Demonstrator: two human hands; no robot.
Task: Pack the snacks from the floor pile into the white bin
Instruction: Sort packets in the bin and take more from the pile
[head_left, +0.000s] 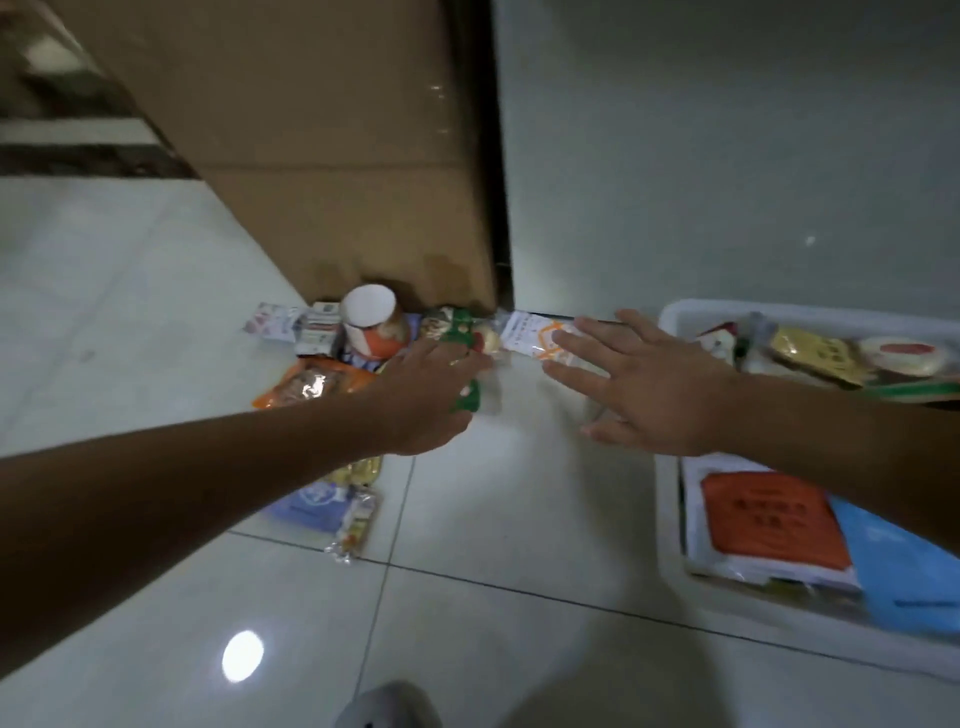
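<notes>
I am looking down at a shiny pale tile floor (519, 519). A big brown cardboard box (337, 156) is standing on it at the far side. The white bin (669, 519) is sitting on the floor to my right. It is holding an orange packet (769, 519) and a blue packet (904, 571) at its near end, and a yellow packet (815, 356) at its far end.

The snack pile (363, 364) is lying on the floor against the bottom of the box, to the left of the bin. My left hand (426, 400) is reaching into the pile, and its fingers are curling around a green packet (457, 322). My right hand (660, 384) is hanging flat between the pile and the bin, with its fingers straight and spread. Its fingertips are over a white and orange packet (530, 332), but I cannot tell if they are touching it.

A paper cup (369, 322) is lying on its side in the pile. An orange bag (306, 387) is lying just beside my left wrist, and a purple packet (311, 506) is showing under my left arm.
</notes>
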